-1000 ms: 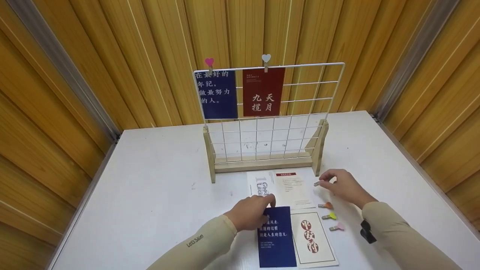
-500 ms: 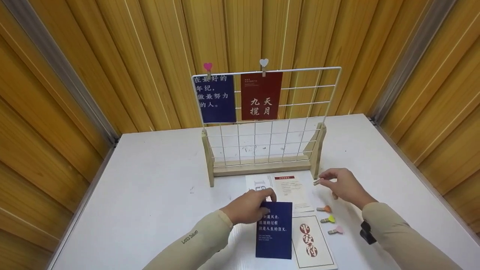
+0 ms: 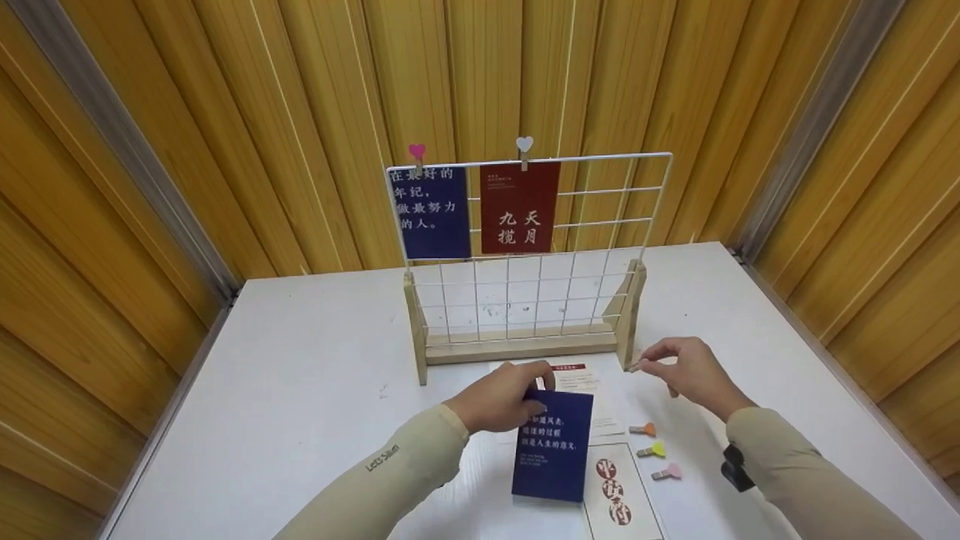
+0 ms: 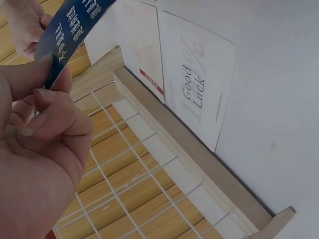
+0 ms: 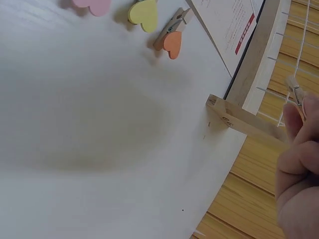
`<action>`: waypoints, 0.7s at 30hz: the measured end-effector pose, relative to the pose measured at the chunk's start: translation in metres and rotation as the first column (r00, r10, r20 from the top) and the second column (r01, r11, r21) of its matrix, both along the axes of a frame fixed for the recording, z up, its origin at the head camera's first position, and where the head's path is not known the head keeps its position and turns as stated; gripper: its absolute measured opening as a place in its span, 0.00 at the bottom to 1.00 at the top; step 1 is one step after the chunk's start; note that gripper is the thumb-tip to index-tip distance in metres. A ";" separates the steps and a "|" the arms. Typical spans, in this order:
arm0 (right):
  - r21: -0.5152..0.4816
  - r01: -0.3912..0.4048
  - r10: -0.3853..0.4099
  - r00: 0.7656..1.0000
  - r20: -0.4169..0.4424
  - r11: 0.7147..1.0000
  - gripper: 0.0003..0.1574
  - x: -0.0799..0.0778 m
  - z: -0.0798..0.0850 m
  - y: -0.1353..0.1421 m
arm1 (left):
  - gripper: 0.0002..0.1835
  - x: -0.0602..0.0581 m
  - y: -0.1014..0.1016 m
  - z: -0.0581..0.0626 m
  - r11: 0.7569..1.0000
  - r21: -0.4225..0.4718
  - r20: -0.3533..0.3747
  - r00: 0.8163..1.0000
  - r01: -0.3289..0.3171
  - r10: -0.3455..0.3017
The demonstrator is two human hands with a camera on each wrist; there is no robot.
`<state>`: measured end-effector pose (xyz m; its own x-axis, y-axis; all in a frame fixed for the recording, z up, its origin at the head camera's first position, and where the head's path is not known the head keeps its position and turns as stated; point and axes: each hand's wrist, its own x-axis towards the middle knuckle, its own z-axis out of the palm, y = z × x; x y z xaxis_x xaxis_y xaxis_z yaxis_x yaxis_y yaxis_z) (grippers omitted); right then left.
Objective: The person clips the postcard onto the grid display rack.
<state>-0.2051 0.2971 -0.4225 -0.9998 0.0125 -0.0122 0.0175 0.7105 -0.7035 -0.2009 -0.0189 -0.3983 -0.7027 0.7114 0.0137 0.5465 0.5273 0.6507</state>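
Observation:
My left hand [image 3: 501,397] pinches the top left corner of a dark blue card [image 3: 551,450] with white writing, raised over the cream card [image 3: 622,495] with red round characters. In the left wrist view thumb and fingers press on that blue card [image 4: 70,32]. My right hand [image 3: 694,371] pinches a small wooden clothespin [image 5: 295,90] near the right foot of the wire grid rack [image 3: 525,300]; its head is hidden by the fingers. On the rack's top bar, a pink heart clip [image 3: 417,154] holds another blue card [image 3: 435,217] and a white heart clip [image 3: 524,150] holds a red card [image 3: 519,210].
Orange [image 3: 643,429], yellow [image 3: 652,450] and pink [image 3: 667,472] heart clothespins lie on the white table [image 3: 300,390] right of the cards. A "Good Luck" card [image 4: 199,74] and a cream card with a red strip [image 4: 144,50] lie before the rack's base.
My left hand has lifted the blue card off the table and moved it up toward the rack. The right hand keeps its clothespin in nearly the same place. The head view has tilted up slightly.

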 end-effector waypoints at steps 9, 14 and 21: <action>0.011 -0.021 0.022 0.999 -0.043 1.000 0.13 -0.004 0.024 0.010 | 0.11 -0.011 0.006 0.017 0.999 0.040 -0.026 1.000 -0.013 0.014; 0.004 -0.021 0.021 0.998 -0.062 1.000 0.12 -0.005 0.032 0.013 | 0.12 -0.019 0.011 0.028 0.997 0.058 -0.082 0.995 -0.050 0.054; 0.020 -0.023 0.025 0.993 -0.116 1.000 0.11 -0.007 0.041 0.018 | 0.10 -0.031 0.020 0.047 0.994 0.029 -0.167 0.980 -0.108 0.112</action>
<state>-0.2120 0.3149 -0.3812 -0.9945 -0.0124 0.1040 -0.0808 0.7229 -0.6862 -0.2318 0.0015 -0.3514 -0.7631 0.6283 0.1511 0.5881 0.5784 0.5654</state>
